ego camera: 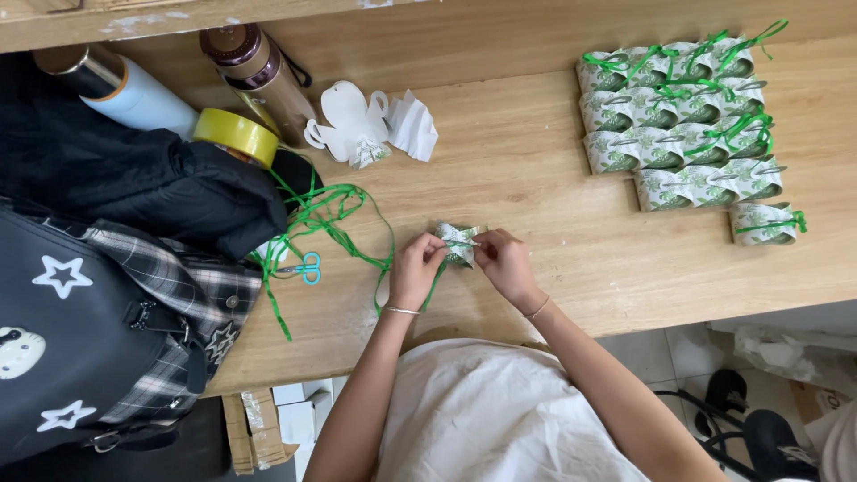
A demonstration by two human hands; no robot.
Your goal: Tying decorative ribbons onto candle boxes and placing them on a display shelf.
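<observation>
Both hands meet at the middle of the wooden table [553, 223]. My left hand [416, 268] and my right hand [505, 263] pinch a small green-and-white patterned paper box [459, 242] between their fingertips. A thin green ribbon [332, 219] trails from the box to the left and lies in loose loops on the table. A bracelet sits on each wrist.
Several finished ribboned boxes [687, 125] stand in rows at the far right. Flat white box blanks [366, 125], small teal scissors [308, 267], a yellow tape roll [237, 136], two bottles [259, 76] and dark bags and clothing [107, 268] fill the left side.
</observation>
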